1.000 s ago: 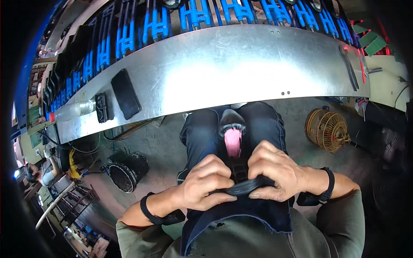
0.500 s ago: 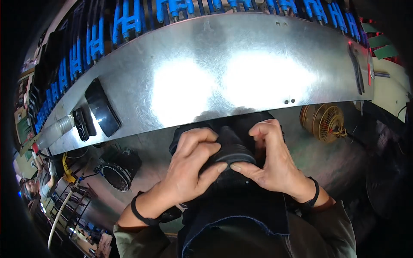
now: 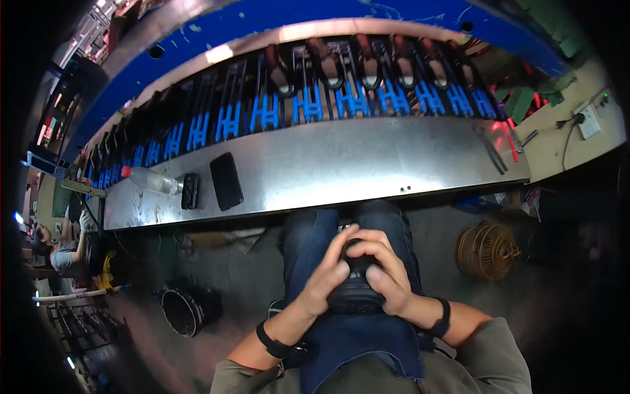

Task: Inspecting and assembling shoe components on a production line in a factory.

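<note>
Above my lap, a black, ridged, rounded piece (image 3: 355, 297) sits between my two hands; its exact kind I cannot make out. My left hand (image 3: 326, 281) wraps its left side, with the fingers reaching over the top. My right hand (image 3: 388, 279) grips the right side, fingers curled over the narrower upper part and thumb pressed on the near face. Much of the piece's top is covered by my fingers. Dark blue cloth (image 3: 361, 341) lies over my lap beneath it.
Ahead runs a metal bench (image 3: 315, 154) with a black phone (image 3: 226, 181), a small black case (image 3: 189, 190) and a clear bottle (image 3: 154, 181). Blue forked frames (image 3: 266, 113) line its far edge. A round wire cage (image 3: 487, 252) and a black bucket (image 3: 182, 312) stand on the floor.
My view has tilted up, showing more beyond the bench. My hands have come closer together, with the fingers now over the top of the black piece.
</note>
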